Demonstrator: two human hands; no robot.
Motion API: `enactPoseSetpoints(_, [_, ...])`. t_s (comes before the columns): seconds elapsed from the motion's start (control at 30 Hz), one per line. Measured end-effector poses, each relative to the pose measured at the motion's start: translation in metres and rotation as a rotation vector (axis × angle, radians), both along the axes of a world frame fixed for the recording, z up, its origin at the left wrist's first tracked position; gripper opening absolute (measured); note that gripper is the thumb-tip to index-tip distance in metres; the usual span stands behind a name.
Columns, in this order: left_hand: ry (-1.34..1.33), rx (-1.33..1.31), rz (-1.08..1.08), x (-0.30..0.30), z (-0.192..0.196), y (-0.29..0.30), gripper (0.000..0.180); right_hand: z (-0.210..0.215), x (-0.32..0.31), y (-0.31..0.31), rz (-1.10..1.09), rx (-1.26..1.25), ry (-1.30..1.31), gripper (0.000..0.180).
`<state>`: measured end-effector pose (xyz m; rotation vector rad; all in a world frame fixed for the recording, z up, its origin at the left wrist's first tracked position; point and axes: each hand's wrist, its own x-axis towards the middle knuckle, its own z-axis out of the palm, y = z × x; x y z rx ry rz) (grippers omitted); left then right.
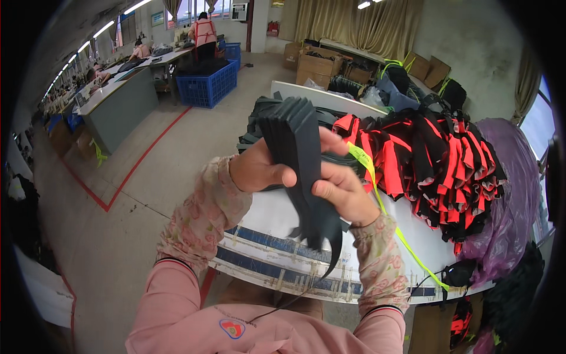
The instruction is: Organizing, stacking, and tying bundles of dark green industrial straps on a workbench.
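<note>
A thick bundle of dark green-black fabric strips [299, 141] stands upright between my hands, above the near part of the white table. My left hand [258, 168] grips it from the left, thumb across the front. Fingertips show past the bundle's right edge, above my right hand. Lower down, my right hand [349, 192] is closed on the right side, its thumb pressed to the front. The strips' lower ends hang loose and fan out, one curling to the right. More dark folded strips [259, 115] lie stacked on the table behind the bundle.
Red-and-black fabric pieces [439, 159] are heaped on the white table [271, 213] at right, beside purple plastic sheeting [501, 194]. A yellow-green tape [407, 245] runs across the tabletop. Cardboard boxes [318, 68], a blue crate [207, 85] and people at benches stand farther off.
</note>
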<state>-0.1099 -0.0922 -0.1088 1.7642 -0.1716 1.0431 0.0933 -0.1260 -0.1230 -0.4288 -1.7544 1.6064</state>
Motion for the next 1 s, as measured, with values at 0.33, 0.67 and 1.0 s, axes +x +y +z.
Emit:
enactPoseSetpoints(0.33, [0.102, -0.319, -0.014, -0.011, -0.008, -0.047, 0.050, -0.036, -0.004, -0.025, -0.083, 0.113, -0.191, 0.023])
enactPoseSetpoints(0.67, [0.029, -0.377, -0.045, -0.014, 0.004, -0.063, 0.048, 0.072, 0.005, -0.066, -0.523, 1.213, -0.282, 0.062])
enactPoseSetpoints(1.0, [0.099, -0.355, -0.083, -0.002, -0.015, -0.068, 0.043, 0.071, -0.009, -0.056, -0.683, 1.424, -0.268, 0.039])
